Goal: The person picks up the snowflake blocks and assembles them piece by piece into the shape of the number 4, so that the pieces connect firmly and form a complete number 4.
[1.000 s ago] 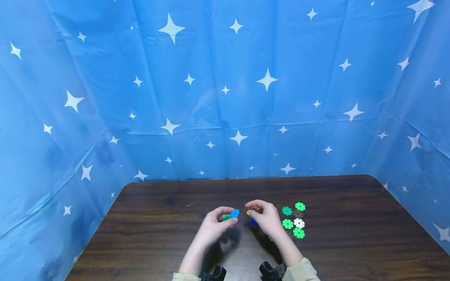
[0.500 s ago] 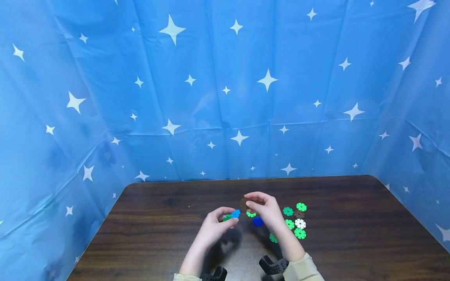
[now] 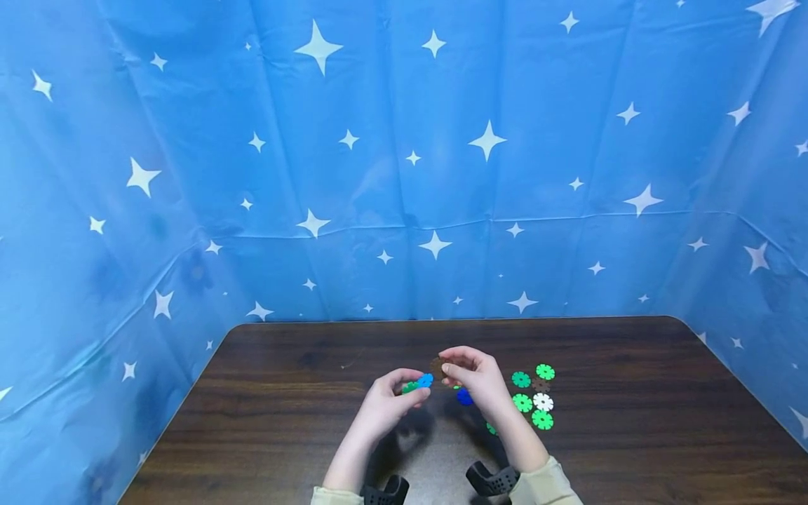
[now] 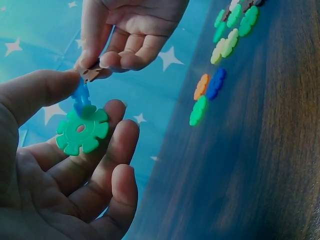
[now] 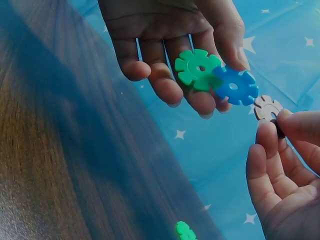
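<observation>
My left hand (image 3: pixel 390 401) pinches a blue notched snowflake disc (image 5: pixel 244 93), which is joined edge to edge with a green snowflake disc (image 5: pixel 187 71). The green one lies in front of the curled fingers in the left wrist view. A brown snowflake disc (image 5: pixel 266 106) is pinched between thumb and fingertips of my right hand (image 3: pixel 482 384). In the right wrist view the brown disc's edge is right at the blue disc's edge; whether their slots interlock I cannot tell. Both hands are raised over the table.
On the dark wooden table (image 3: pixel 284 393), several loose discs lie at the right, including a white disc (image 3: pixel 543 402) and a second brown disc (image 3: pixel 541 385). A dark blue disc (image 3: pixel 464 397) and an orange disc (image 4: pixel 201 86) lie nearer the hands. Behind hangs a starry blue cloth (image 3: pixel 353 175).
My right hand has lifted a little from near the loose discs, bringing the brown disc up beside the blue one. My left hand has stayed almost still.
</observation>
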Demonstrator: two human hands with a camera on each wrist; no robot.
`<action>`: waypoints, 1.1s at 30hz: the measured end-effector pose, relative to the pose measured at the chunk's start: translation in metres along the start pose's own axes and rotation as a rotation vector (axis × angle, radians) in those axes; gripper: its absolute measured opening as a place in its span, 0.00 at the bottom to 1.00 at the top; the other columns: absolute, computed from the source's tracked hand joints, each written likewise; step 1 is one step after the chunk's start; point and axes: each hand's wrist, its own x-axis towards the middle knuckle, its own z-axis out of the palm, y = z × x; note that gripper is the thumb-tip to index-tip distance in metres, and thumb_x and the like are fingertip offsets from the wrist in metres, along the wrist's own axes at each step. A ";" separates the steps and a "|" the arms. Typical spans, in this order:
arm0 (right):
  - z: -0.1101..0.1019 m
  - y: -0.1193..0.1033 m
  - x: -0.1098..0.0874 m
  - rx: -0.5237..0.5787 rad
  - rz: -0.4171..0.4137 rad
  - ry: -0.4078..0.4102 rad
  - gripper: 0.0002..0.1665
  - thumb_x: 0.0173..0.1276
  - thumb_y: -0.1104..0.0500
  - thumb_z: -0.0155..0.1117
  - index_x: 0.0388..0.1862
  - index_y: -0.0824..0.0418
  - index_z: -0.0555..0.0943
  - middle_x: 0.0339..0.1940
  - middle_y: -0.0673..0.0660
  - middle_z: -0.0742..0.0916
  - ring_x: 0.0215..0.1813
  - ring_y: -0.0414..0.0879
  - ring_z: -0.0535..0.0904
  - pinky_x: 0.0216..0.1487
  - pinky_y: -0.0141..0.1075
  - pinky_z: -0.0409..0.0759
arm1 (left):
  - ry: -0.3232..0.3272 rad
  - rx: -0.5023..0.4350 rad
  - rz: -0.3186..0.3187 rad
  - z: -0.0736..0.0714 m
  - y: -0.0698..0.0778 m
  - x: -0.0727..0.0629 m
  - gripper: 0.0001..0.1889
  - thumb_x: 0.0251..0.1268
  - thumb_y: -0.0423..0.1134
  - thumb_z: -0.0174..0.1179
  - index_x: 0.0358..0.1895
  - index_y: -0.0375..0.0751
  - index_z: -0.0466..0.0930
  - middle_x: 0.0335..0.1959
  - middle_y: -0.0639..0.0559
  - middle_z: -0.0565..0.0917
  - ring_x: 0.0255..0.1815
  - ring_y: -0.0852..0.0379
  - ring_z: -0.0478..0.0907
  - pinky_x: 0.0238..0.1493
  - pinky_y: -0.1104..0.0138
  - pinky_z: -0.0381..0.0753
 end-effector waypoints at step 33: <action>0.002 0.008 -0.001 0.014 -0.026 -0.030 0.12 0.67 0.67 0.63 0.47 0.72 0.80 0.37 0.59 0.85 0.31 0.45 0.84 0.43 0.45 0.83 | -0.010 0.048 0.020 0.002 -0.001 0.000 0.20 0.67 0.44 0.62 0.52 0.29 0.79 0.38 0.44 0.84 0.40 0.42 0.82 0.44 0.49 0.80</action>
